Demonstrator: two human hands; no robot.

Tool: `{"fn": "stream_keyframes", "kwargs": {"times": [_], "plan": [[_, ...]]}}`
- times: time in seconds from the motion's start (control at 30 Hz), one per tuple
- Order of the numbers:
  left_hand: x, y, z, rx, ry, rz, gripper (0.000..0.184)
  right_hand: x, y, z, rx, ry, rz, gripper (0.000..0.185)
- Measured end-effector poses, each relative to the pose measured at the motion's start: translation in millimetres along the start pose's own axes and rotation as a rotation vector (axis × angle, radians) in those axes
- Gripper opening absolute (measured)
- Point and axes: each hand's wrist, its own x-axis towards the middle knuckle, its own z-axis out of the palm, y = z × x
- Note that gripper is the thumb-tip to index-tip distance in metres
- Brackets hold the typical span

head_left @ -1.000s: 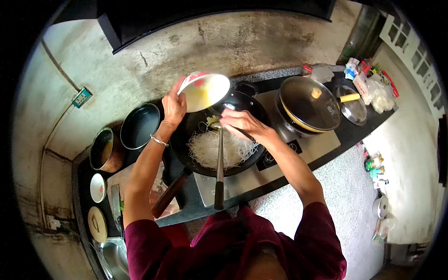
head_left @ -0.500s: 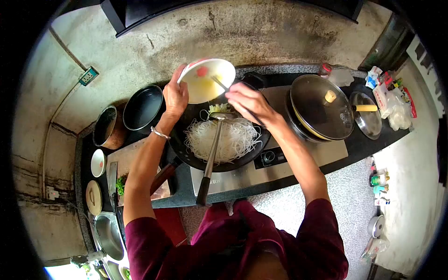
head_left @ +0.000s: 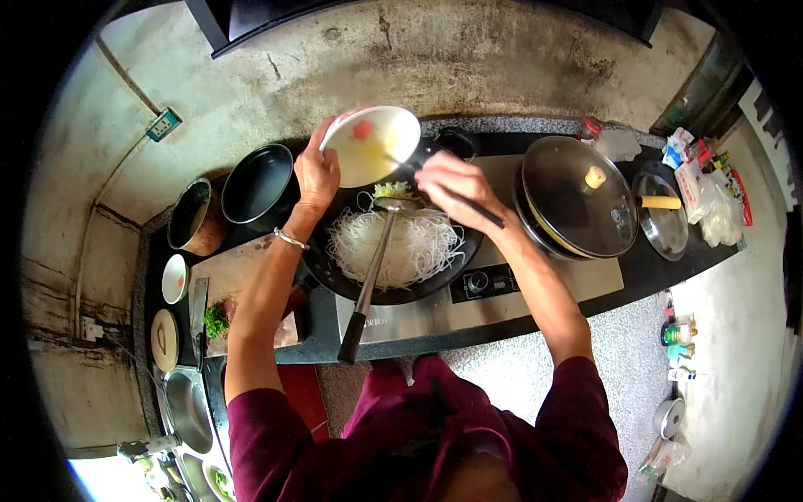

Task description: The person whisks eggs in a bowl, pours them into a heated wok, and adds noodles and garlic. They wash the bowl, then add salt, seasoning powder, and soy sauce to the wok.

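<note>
My left hand [head_left: 318, 174] grips the rim of a white bowl [head_left: 393, 125] with a red mark, tilted above the far side of a black wok [head_left: 443, 289]. Yellowish liquid [head_left: 364, 159] lies in the bowl. Dark chopsticks [head_left: 481, 211] are held in my right hand [head_left: 456, 186], their tips at the bowl, blurred. White noodles [head_left: 393, 251] fill the wok, with pale yellow chopped bits [head_left: 391, 191] at their far edge. A metal ladle [head_left: 376, 259] rests across the wok, its dark handle over the near rim.
A lidded pan [head_left: 577, 197] stands right on the stove, beside a loose lid [head_left: 661, 230] and plastic bags [head_left: 719, 213]. At left are a black pot [head_left: 258, 184], a brown pot [head_left: 196, 217], a small bowl [head_left: 175, 279], a knife [head_left: 198, 314] and green herbs [head_left: 216, 320] on a board.
The bowl has tilted and come to rest slightly further right. My right hand's chopsticks have moved up to the bowl. The ladle handle has swung left, and the view has shifted.
</note>
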Motion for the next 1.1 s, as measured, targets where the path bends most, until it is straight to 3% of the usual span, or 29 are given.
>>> {"fn": "stream_keyframes", "kwargs": {"times": [0.07,0.23,0.37,0.4,0.57,0.67,0.73,0.8,0.87,0.93,0.97,1.0,1.1], "plan": [[0.0,-1.4,1.4,0.01,0.086,0.117,0.048,8.7,5.1,0.7,-0.095,0.061,-0.007,0.012],[-2.1,-0.6,0.0,0.003,0.099,0.09,0.048,-8.7,7.9,16.8,-0.003,-0.284,-0.015,0.004],[-4.4,-2.2,-3.6,-0.054,0.081,-0.013,0.049,9.8,-8.1,3.5,-0.045,-0.03,0.111,0.008],[-4.7,-6.0,-1.7,-0.085,0.118,0.023,0.048,14.9,-7.1,4.8,-0.111,-0.008,0.039,0.01],[-7.1,0.1,-14.1,-0.105,0.186,0.073,0.046,6.8,-3.1,20.0,-0.094,-0.133,0.028,0.01],[-8.9,-13.6,-20.4,-0.091,0.213,-0.022,0.045,3.6,-21.7,9.5,-0.042,-0.263,0.102,0.007],[-9.6,-19.7,-22.4,-0.127,0.226,-0.052,0.046,11.1,-29.4,4.9,-0.077,-0.09,0.159,0.006],[-11.8,-23.7,-26.2,-0.153,0.243,-0.079,0.046,10.6,-24.0,13.2,0.081,0.068,0.41,0.008],[-14.4,-25.0,-31.7,-0.119,0.272,-0.108,0.047,7.0,-26.7,21.9,0.079,0.016,0.559,0.006],[-21.4,-24.2,-34.8,-0.157,0.276,-0.092,0.047,6.4,-29.3,38.3,0.019,-0.102,0.551,0.005],[-22.1,-23.4,-36.8,-0.19,0.285,-0.077,0.046,11.5,-31.9,45.6,-0.059,-0.106,0.252,0.005],[-21.2,-26.0,-36.5,-0.191,0.289,-0.073,0.046,17.7,-35.6,56.0,0.075,-0.048,0.377,0.007],[-33.7,-13.3,-45.2,-0.171,0.254,-0.111,0.047,41.4,-42.1,70.4,0.013,-0.094,0.556,0.014]]}}
